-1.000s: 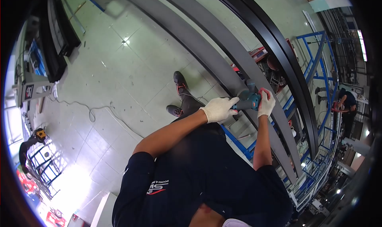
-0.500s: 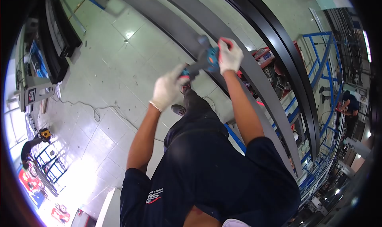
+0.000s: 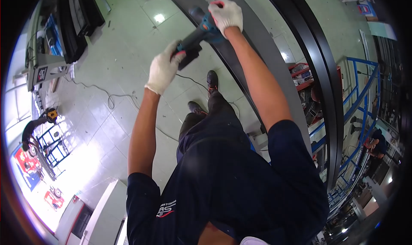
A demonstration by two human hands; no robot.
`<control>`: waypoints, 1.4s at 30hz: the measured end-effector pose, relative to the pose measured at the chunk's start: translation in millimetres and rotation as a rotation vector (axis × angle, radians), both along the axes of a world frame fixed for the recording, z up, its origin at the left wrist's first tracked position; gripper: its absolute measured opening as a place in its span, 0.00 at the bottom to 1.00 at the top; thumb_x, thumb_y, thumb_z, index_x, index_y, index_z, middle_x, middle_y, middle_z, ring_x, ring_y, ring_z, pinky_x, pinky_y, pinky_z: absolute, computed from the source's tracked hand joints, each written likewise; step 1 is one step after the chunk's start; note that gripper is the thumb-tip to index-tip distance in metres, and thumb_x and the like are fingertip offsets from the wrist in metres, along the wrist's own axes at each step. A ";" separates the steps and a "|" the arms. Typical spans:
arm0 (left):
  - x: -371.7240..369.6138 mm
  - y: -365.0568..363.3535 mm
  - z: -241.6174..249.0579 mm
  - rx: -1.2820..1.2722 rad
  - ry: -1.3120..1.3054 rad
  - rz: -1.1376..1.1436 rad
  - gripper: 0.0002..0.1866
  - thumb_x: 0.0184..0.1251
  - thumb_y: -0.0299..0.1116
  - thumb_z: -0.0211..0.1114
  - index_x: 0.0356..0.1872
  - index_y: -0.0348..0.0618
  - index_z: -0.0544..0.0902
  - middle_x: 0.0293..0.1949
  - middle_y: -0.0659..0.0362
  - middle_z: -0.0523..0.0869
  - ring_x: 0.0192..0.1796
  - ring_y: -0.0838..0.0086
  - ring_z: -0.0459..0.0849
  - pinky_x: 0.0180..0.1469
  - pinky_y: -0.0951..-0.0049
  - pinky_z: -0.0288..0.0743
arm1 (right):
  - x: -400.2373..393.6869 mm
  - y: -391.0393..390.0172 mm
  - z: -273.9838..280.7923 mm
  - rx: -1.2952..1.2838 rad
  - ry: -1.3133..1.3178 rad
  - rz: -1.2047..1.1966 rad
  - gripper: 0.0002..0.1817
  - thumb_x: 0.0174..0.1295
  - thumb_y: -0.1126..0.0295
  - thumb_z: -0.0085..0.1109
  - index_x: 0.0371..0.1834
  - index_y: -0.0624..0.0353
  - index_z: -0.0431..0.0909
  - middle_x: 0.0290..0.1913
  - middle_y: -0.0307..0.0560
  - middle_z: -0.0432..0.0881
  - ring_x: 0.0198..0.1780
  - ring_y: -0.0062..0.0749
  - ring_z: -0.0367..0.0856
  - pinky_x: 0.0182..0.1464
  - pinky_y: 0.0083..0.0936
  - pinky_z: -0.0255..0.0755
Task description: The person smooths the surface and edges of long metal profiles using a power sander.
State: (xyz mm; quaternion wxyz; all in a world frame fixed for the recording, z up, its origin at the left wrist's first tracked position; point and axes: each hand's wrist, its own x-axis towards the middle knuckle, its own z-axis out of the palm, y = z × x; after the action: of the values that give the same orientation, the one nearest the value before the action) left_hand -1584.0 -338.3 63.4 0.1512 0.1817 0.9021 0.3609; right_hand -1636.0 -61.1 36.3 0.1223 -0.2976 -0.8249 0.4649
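My left hand (image 3: pixel 163 70), in a white work glove with red on its fingers, closes round the rear end of a teal-and-black power tool (image 3: pixel 195 37). At the tool's other end, my right hand (image 3: pixel 226 16), gloved the same way, is wrapped over the teal head. A dark round part juts from the head, slightly smeared by motion. The tool slants up to the right in the head view. Its front end overlaps a long grey profile (image 3: pixel 253 41), and its rear overlaps the floor.
A long glossy black profile (image 3: pixel 315 41) runs beyond the grey one. Blue metal racks (image 3: pixel 358 90) and a person (image 3: pixel 377 144) are at the right. A cable (image 3: pixel 98 89) lies across the tiled floor. Black profiles (image 3: pixel 88 13) stand upper left; a white cabinet (image 3: pixel 103 210) is lower left.
Both hands have moved up and to the left in view with the power tool between them. The surroundings have shifted as the head turned, and both shoes now show.
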 end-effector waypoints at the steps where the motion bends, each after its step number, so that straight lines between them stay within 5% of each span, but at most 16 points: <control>1: 10.3 -1.1 2.3 -0.020 -0.041 -0.033 0.28 0.82 0.46 0.73 0.77 0.49 0.84 0.47 0.36 0.94 0.52 0.39 0.95 0.55 0.45 0.87 | 15.9 1.7 -7.0 -0.031 -0.014 -0.016 0.19 0.62 0.51 0.72 0.48 0.47 0.99 0.46 0.52 0.98 0.51 0.52 0.97 0.57 0.40 0.88; 8: 128.4 5.6 0.1 -0.082 -0.265 -0.380 0.31 0.85 0.50 0.71 0.81 0.48 0.78 0.44 0.33 0.94 0.49 0.36 0.95 0.53 0.41 0.87 | 208.3 18.5 -3.9 -0.073 0.030 -0.172 0.15 0.69 0.62 0.73 0.52 0.59 0.97 0.42 0.48 0.98 0.44 0.28 0.94 0.54 0.29 0.85; 13: 207.7 30.0 -27.7 0.058 -0.416 -0.747 0.33 0.88 0.52 0.65 0.80 0.42 0.72 0.40 0.33 0.92 0.47 0.34 0.94 0.51 0.38 0.86 | 367.4 35.5 -8.2 0.074 -0.014 -0.402 0.13 0.74 0.66 0.74 0.52 0.65 0.96 0.43 0.45 0.98 0.46 0.23 0.92 0.55 0.28 0.85; 16: 233.7 44.8 -27.3 0.130 -0.563 -0.956 0.34 0.89 0.46 0.64 0.86 0.41 0.67 0.50 0.33 0.92 0.56 0.37 0.93 0.60 0.43 0.85 | 451.3 50.3 -17.2 0.064 -0.086 -0.604 0.13 0.74 0.68 0.73 0.52 0.67 0.96 0.43 0.45 0.98 0.45 0.23 0.92 0.54 0.27 0.84; 21: 230.9 49.1 -23.6 0.258 -0.430 -1.097 0.34 0.88 0.40 0.65 0.87 0.40 0.69 0.58 0.32 0.90 0.61 0.35 0.91 0.65 0.44 0.83 | 518.6 49.2 -32.2 0.088 -0.013 -0.880 0.11 0.70 0.71 0.76 0.49 0.67 0.97 0.38 0.45 0.97 0.40 0.24 0.91 0.50 0.28 0.85; 25: 198.6 33.2 -14.2 0.282 -0.380 -0.951 0.27 0.86 0.40 0.68 0.78 0.39 0.81 0.61 0.37 0.92 0.63 0.40 0.91 0.68 0.48 0.84 | 461.6 18.3 -4.4 0.213 -0.068 -0.852 0.14 0.73 0.68 0.74 0.52 0.68 0.97 0.41 0.46 0.97 0.44 0.27 0.93 0.52 0.28 0.85; 30: 137.4 -0.8 -1.4 0.154 -0.309 -0.578 0.21 0.83 0.39 0.73 0.67 0.36 0.90 0.57 0.43 0.96 0.57 0.50 0.97 0.62 0.57 0.89 | 331.0 11.7 -19.4 -0.013 0.113 -0.721 0.12 0.76 0.69 0.74 0.53 0.65 0.97 0.41 0.41 0.97 0.42 0.18 0.89 0.49 0.26 0.84; 33: 92.5 -23.6 -20.1 0.253 -0.211 -0.351 0.19 0.82 0.38 0.74 0.65 0.39 0.92 0.53 0.40 0.96 0.56 0.48 0.97 0.59 0.57 0.88 | 232.5 -7.9 -3.0 -0.192 0.070 -0.658 0.15 0.73 0.61 0.75 0.55 0.57 0.98 0.45 0.47 0.99 0.45 0.29 0.95 0.54 0.34 0.87; 37: 25.9 -39.1 -10.6 0.123 -0.068 -0.185 0.19 0.82 0.35 0.73 0.66 0.38 0.92 0.52 0.37 0.96 0.55 0.46 0.98 0.58 0.58 0.88 | 113.4 -23.6 -6.2 -0.078 0.081 -0.494 0.16 0.70 0.56 0.73 0.52 0.52 0.98 0.46 0.55 0.98 0.50 0.50 0.98 0.58 0.41 0.88; 42: -18.5 -37.4 0.9 -0.119 0.039 -0.109 0.20 0.83 0.37 0.72 0.67 0.37 0.91 0.52 0.35 0.95 0.57 0.42 0.96 0.59 0.55 0.87 | 20.4 -32.5 -10.5 -0.122 0.128 -0.433 0.14 0.69 0.57 0.74 0.51 0.50 0.98 0.43 0.51 0.98 0.46 0.45 0.99 0.52 0.37 0.88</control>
State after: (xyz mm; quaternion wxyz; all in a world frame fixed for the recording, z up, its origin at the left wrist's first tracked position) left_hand -1602.5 -375.7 64.3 0.1638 0.2280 0.9135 0.2944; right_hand -1615.6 -93.6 25.8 0.2532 -0.4444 -0.7025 0.4949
